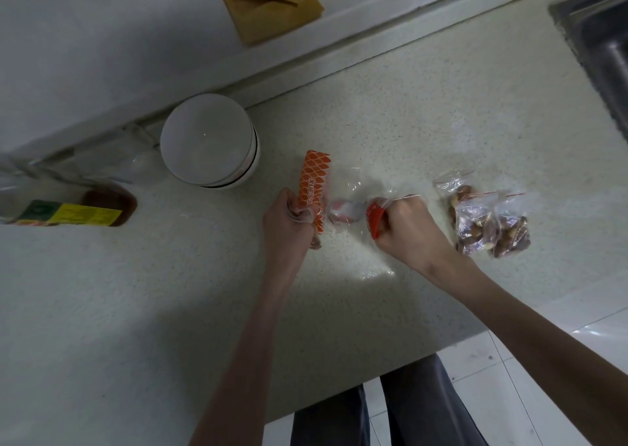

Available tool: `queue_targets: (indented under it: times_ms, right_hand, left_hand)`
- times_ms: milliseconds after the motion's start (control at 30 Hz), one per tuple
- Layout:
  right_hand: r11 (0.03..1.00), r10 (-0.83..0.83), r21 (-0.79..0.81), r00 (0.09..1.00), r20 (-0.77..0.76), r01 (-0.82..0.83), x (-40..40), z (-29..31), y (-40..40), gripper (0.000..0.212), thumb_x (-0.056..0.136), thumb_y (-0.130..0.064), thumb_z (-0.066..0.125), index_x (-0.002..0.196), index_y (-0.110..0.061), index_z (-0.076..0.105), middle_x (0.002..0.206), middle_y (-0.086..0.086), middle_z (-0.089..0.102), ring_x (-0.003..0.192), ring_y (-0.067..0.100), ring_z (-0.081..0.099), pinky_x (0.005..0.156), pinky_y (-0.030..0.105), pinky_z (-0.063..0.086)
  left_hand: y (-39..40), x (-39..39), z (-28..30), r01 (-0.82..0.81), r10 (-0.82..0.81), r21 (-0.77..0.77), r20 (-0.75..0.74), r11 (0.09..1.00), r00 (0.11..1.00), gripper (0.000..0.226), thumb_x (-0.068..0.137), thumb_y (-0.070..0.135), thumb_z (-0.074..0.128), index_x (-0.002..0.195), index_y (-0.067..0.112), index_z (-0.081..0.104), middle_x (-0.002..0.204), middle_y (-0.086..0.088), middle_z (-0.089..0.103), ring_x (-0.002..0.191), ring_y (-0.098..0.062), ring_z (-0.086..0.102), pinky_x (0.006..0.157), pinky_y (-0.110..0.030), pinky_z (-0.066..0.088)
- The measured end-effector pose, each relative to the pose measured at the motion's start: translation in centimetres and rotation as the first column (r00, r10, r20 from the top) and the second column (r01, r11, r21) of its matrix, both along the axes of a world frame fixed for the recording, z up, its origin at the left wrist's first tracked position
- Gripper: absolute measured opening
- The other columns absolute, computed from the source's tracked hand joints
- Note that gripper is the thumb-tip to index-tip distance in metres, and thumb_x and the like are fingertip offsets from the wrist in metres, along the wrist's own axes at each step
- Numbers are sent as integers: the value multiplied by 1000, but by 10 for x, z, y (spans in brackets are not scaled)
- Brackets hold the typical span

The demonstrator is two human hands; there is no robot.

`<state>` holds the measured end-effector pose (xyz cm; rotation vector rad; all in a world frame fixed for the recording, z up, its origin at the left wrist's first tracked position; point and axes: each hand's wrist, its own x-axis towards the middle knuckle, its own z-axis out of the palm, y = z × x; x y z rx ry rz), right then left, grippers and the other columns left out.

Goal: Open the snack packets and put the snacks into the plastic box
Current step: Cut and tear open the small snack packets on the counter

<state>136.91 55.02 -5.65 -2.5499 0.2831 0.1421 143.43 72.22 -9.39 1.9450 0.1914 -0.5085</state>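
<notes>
The grip of the left hand (289, 212) is clenched round the orange-and-white end of a snack packet (314, 190), while the right hand (402, 219) is clenched round the packet's red end, with clear film and a pale snack (343, 211) stretched between the two. The packet is held just above the desk (424, 112), in front of the body. The step in hand is judged to be the tearing open of this packet; the next move would call for a firm pull apart, kept controlled so that the snack is not flung out. No open plastic box can be made out with certainty: a round white lidded container (209, 139) stands near the packet's far end and may be meant. Two clear zip bags of brown snacks (489, 223) lie just beside the right hand, unopened. A labelled bottle (71, 207) lies at the left, a sink (601, 41) is at the far right, and a brown envelope (268, 3) lies beyond the desk's back edge; nothing is seen to block the pull
</notes>
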Motion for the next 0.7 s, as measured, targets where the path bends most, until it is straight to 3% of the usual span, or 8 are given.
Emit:
queue_targets:
  times_ms: [100,167,267,367,467,567,633,700]
  right_hand:
    - [994,-6,108,1000,9,5,0,0,-4,20,79,-3,50,62,-6,61,51,0,48,47,17,47,55,22,34]
    - [989,-13,145,999,46,6,-1,2,-5,20,78,5,53,64,-7,62,55,-4,49,50,11,46,55,13,32]
    - [989,-57,142,993,102,43,-2,6,-3,22,79,5,53,66,-10,62,57,-10,45,48,4,39,51,14,31]
    - [978,-94,198,985,147,64,-5,13,-5,22,81,-2,53,80,-19,67,55,-15,46,51,-2,48,48,8,30]
    - [980,-80,190,986,148,51,-4,17,-7,27,80,-2,54,83,-27,63,54,-21,43,57,-10,51,48,1,30]
    - [993,-74,97,993,87,65,-1,17,-6,20,80,-5,57,76,-24,63,54,-15,41,49,-3,45,48,-1,30]
    - [997,-64,39,995,77,61,3,19,-8,18,78,-6,59,68,-20,61,53,-14,38,45,3,36,47,2,29]
    - [999,-35,-8,997,67,35,7,19,-9,17,76,-4,62,64,-16,61,50,-9,45,45,10,42,51,10,28]
  left_hand:
    - [1,-1,-1,14,-14,11,21,1000,1000,27,88,3,59,72,20,44,71,-15,60,44,-19,59,39,-27,49]
    - [1,0,0,32,-32,1,29,999,999,43,87,2,57,63,34,39,69,-12,57,47,-21,57,40,-31,50]
    - [3,4,0,21,-21,7,60,1000,998,35,84,1,54,67,30,42,71,-16,58,47,-19,54,40,-30,48]
    - [4,8,1,4,-1,-37,89,999,996,13,79,3,50,75,13,42,70,-23,52,44,-20,48,39,-27,44]
    - [2,9,3,-2,8,-61,104,998,995,30,75,2,43,65,27,31,66,-22,37,49,-25,39,40,-29,36]
    - [2,8,-2,-29,31,-39,71,999,997,22,74,-7,39,70,14,34,71,-29,38,54,-34,38,43,-43,36]
    - [0,6,-3,-34,36,-52,35,998,999,15,74,-10,37,78,4,39,75,-29,43,57,-29,40,47,-42,39]
    - [-4,3,-2,-31,33,-77,18,997,999,30,73,-10,40,72,19,48,68,-8,50,56,-17,45,48,-36,39]
